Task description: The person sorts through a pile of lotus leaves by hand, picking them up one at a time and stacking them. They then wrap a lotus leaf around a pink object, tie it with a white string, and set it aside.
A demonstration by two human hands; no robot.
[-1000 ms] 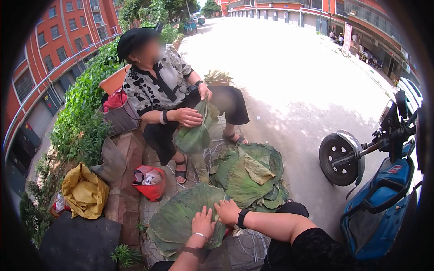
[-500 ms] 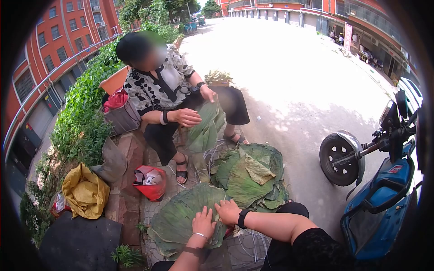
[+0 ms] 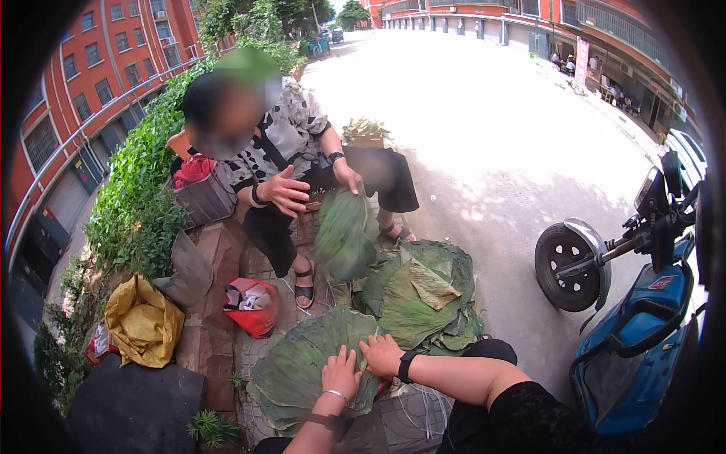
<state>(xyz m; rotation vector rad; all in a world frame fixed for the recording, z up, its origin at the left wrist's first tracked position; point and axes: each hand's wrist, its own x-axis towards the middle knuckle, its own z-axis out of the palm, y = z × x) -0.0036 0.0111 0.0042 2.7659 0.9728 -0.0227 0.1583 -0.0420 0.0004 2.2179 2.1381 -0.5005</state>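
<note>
Green under both palms: resting the left hand [image 3: 342, 374] flat, fingers spread and grasping nothing, on a broad leaf stack [image 3: 295, 363] on the near paving, in the middle of the scene. Setting the right hand [image 3: 383, 356] at the right edge of that same stack, fingertips touching the top leaf; unable to tell whether pinching the edge or only pressing. Wearing a silver bracelet [image 3: 335, 393] on the left wrist and a black watch [image 3: 407, 365] on the right. Facing a second leaf pile [image 3: 401, 303] just beyond the right hand, topped by a brownish leaf piece [image 3: 433, 284]. Also facing, on the far side, a seated co-worker [image 3: 299, 121] in a patterned top, with a blurred green leaf [image 3: 344, 234] hanging from the grasp of the co-worker's left hand [image 3: 348, 175], and with the co-worker's right hand [image 3: 286, 191] released, fingers apart. Looking left, seeing a red bag [image 3: 250, 306] and a yellow sack [image 3: 144, 321]. Looking right, seeing a blue vehicle [image 3: 643, 325] with a black front wheel [image 3: 572, 266].
</note>
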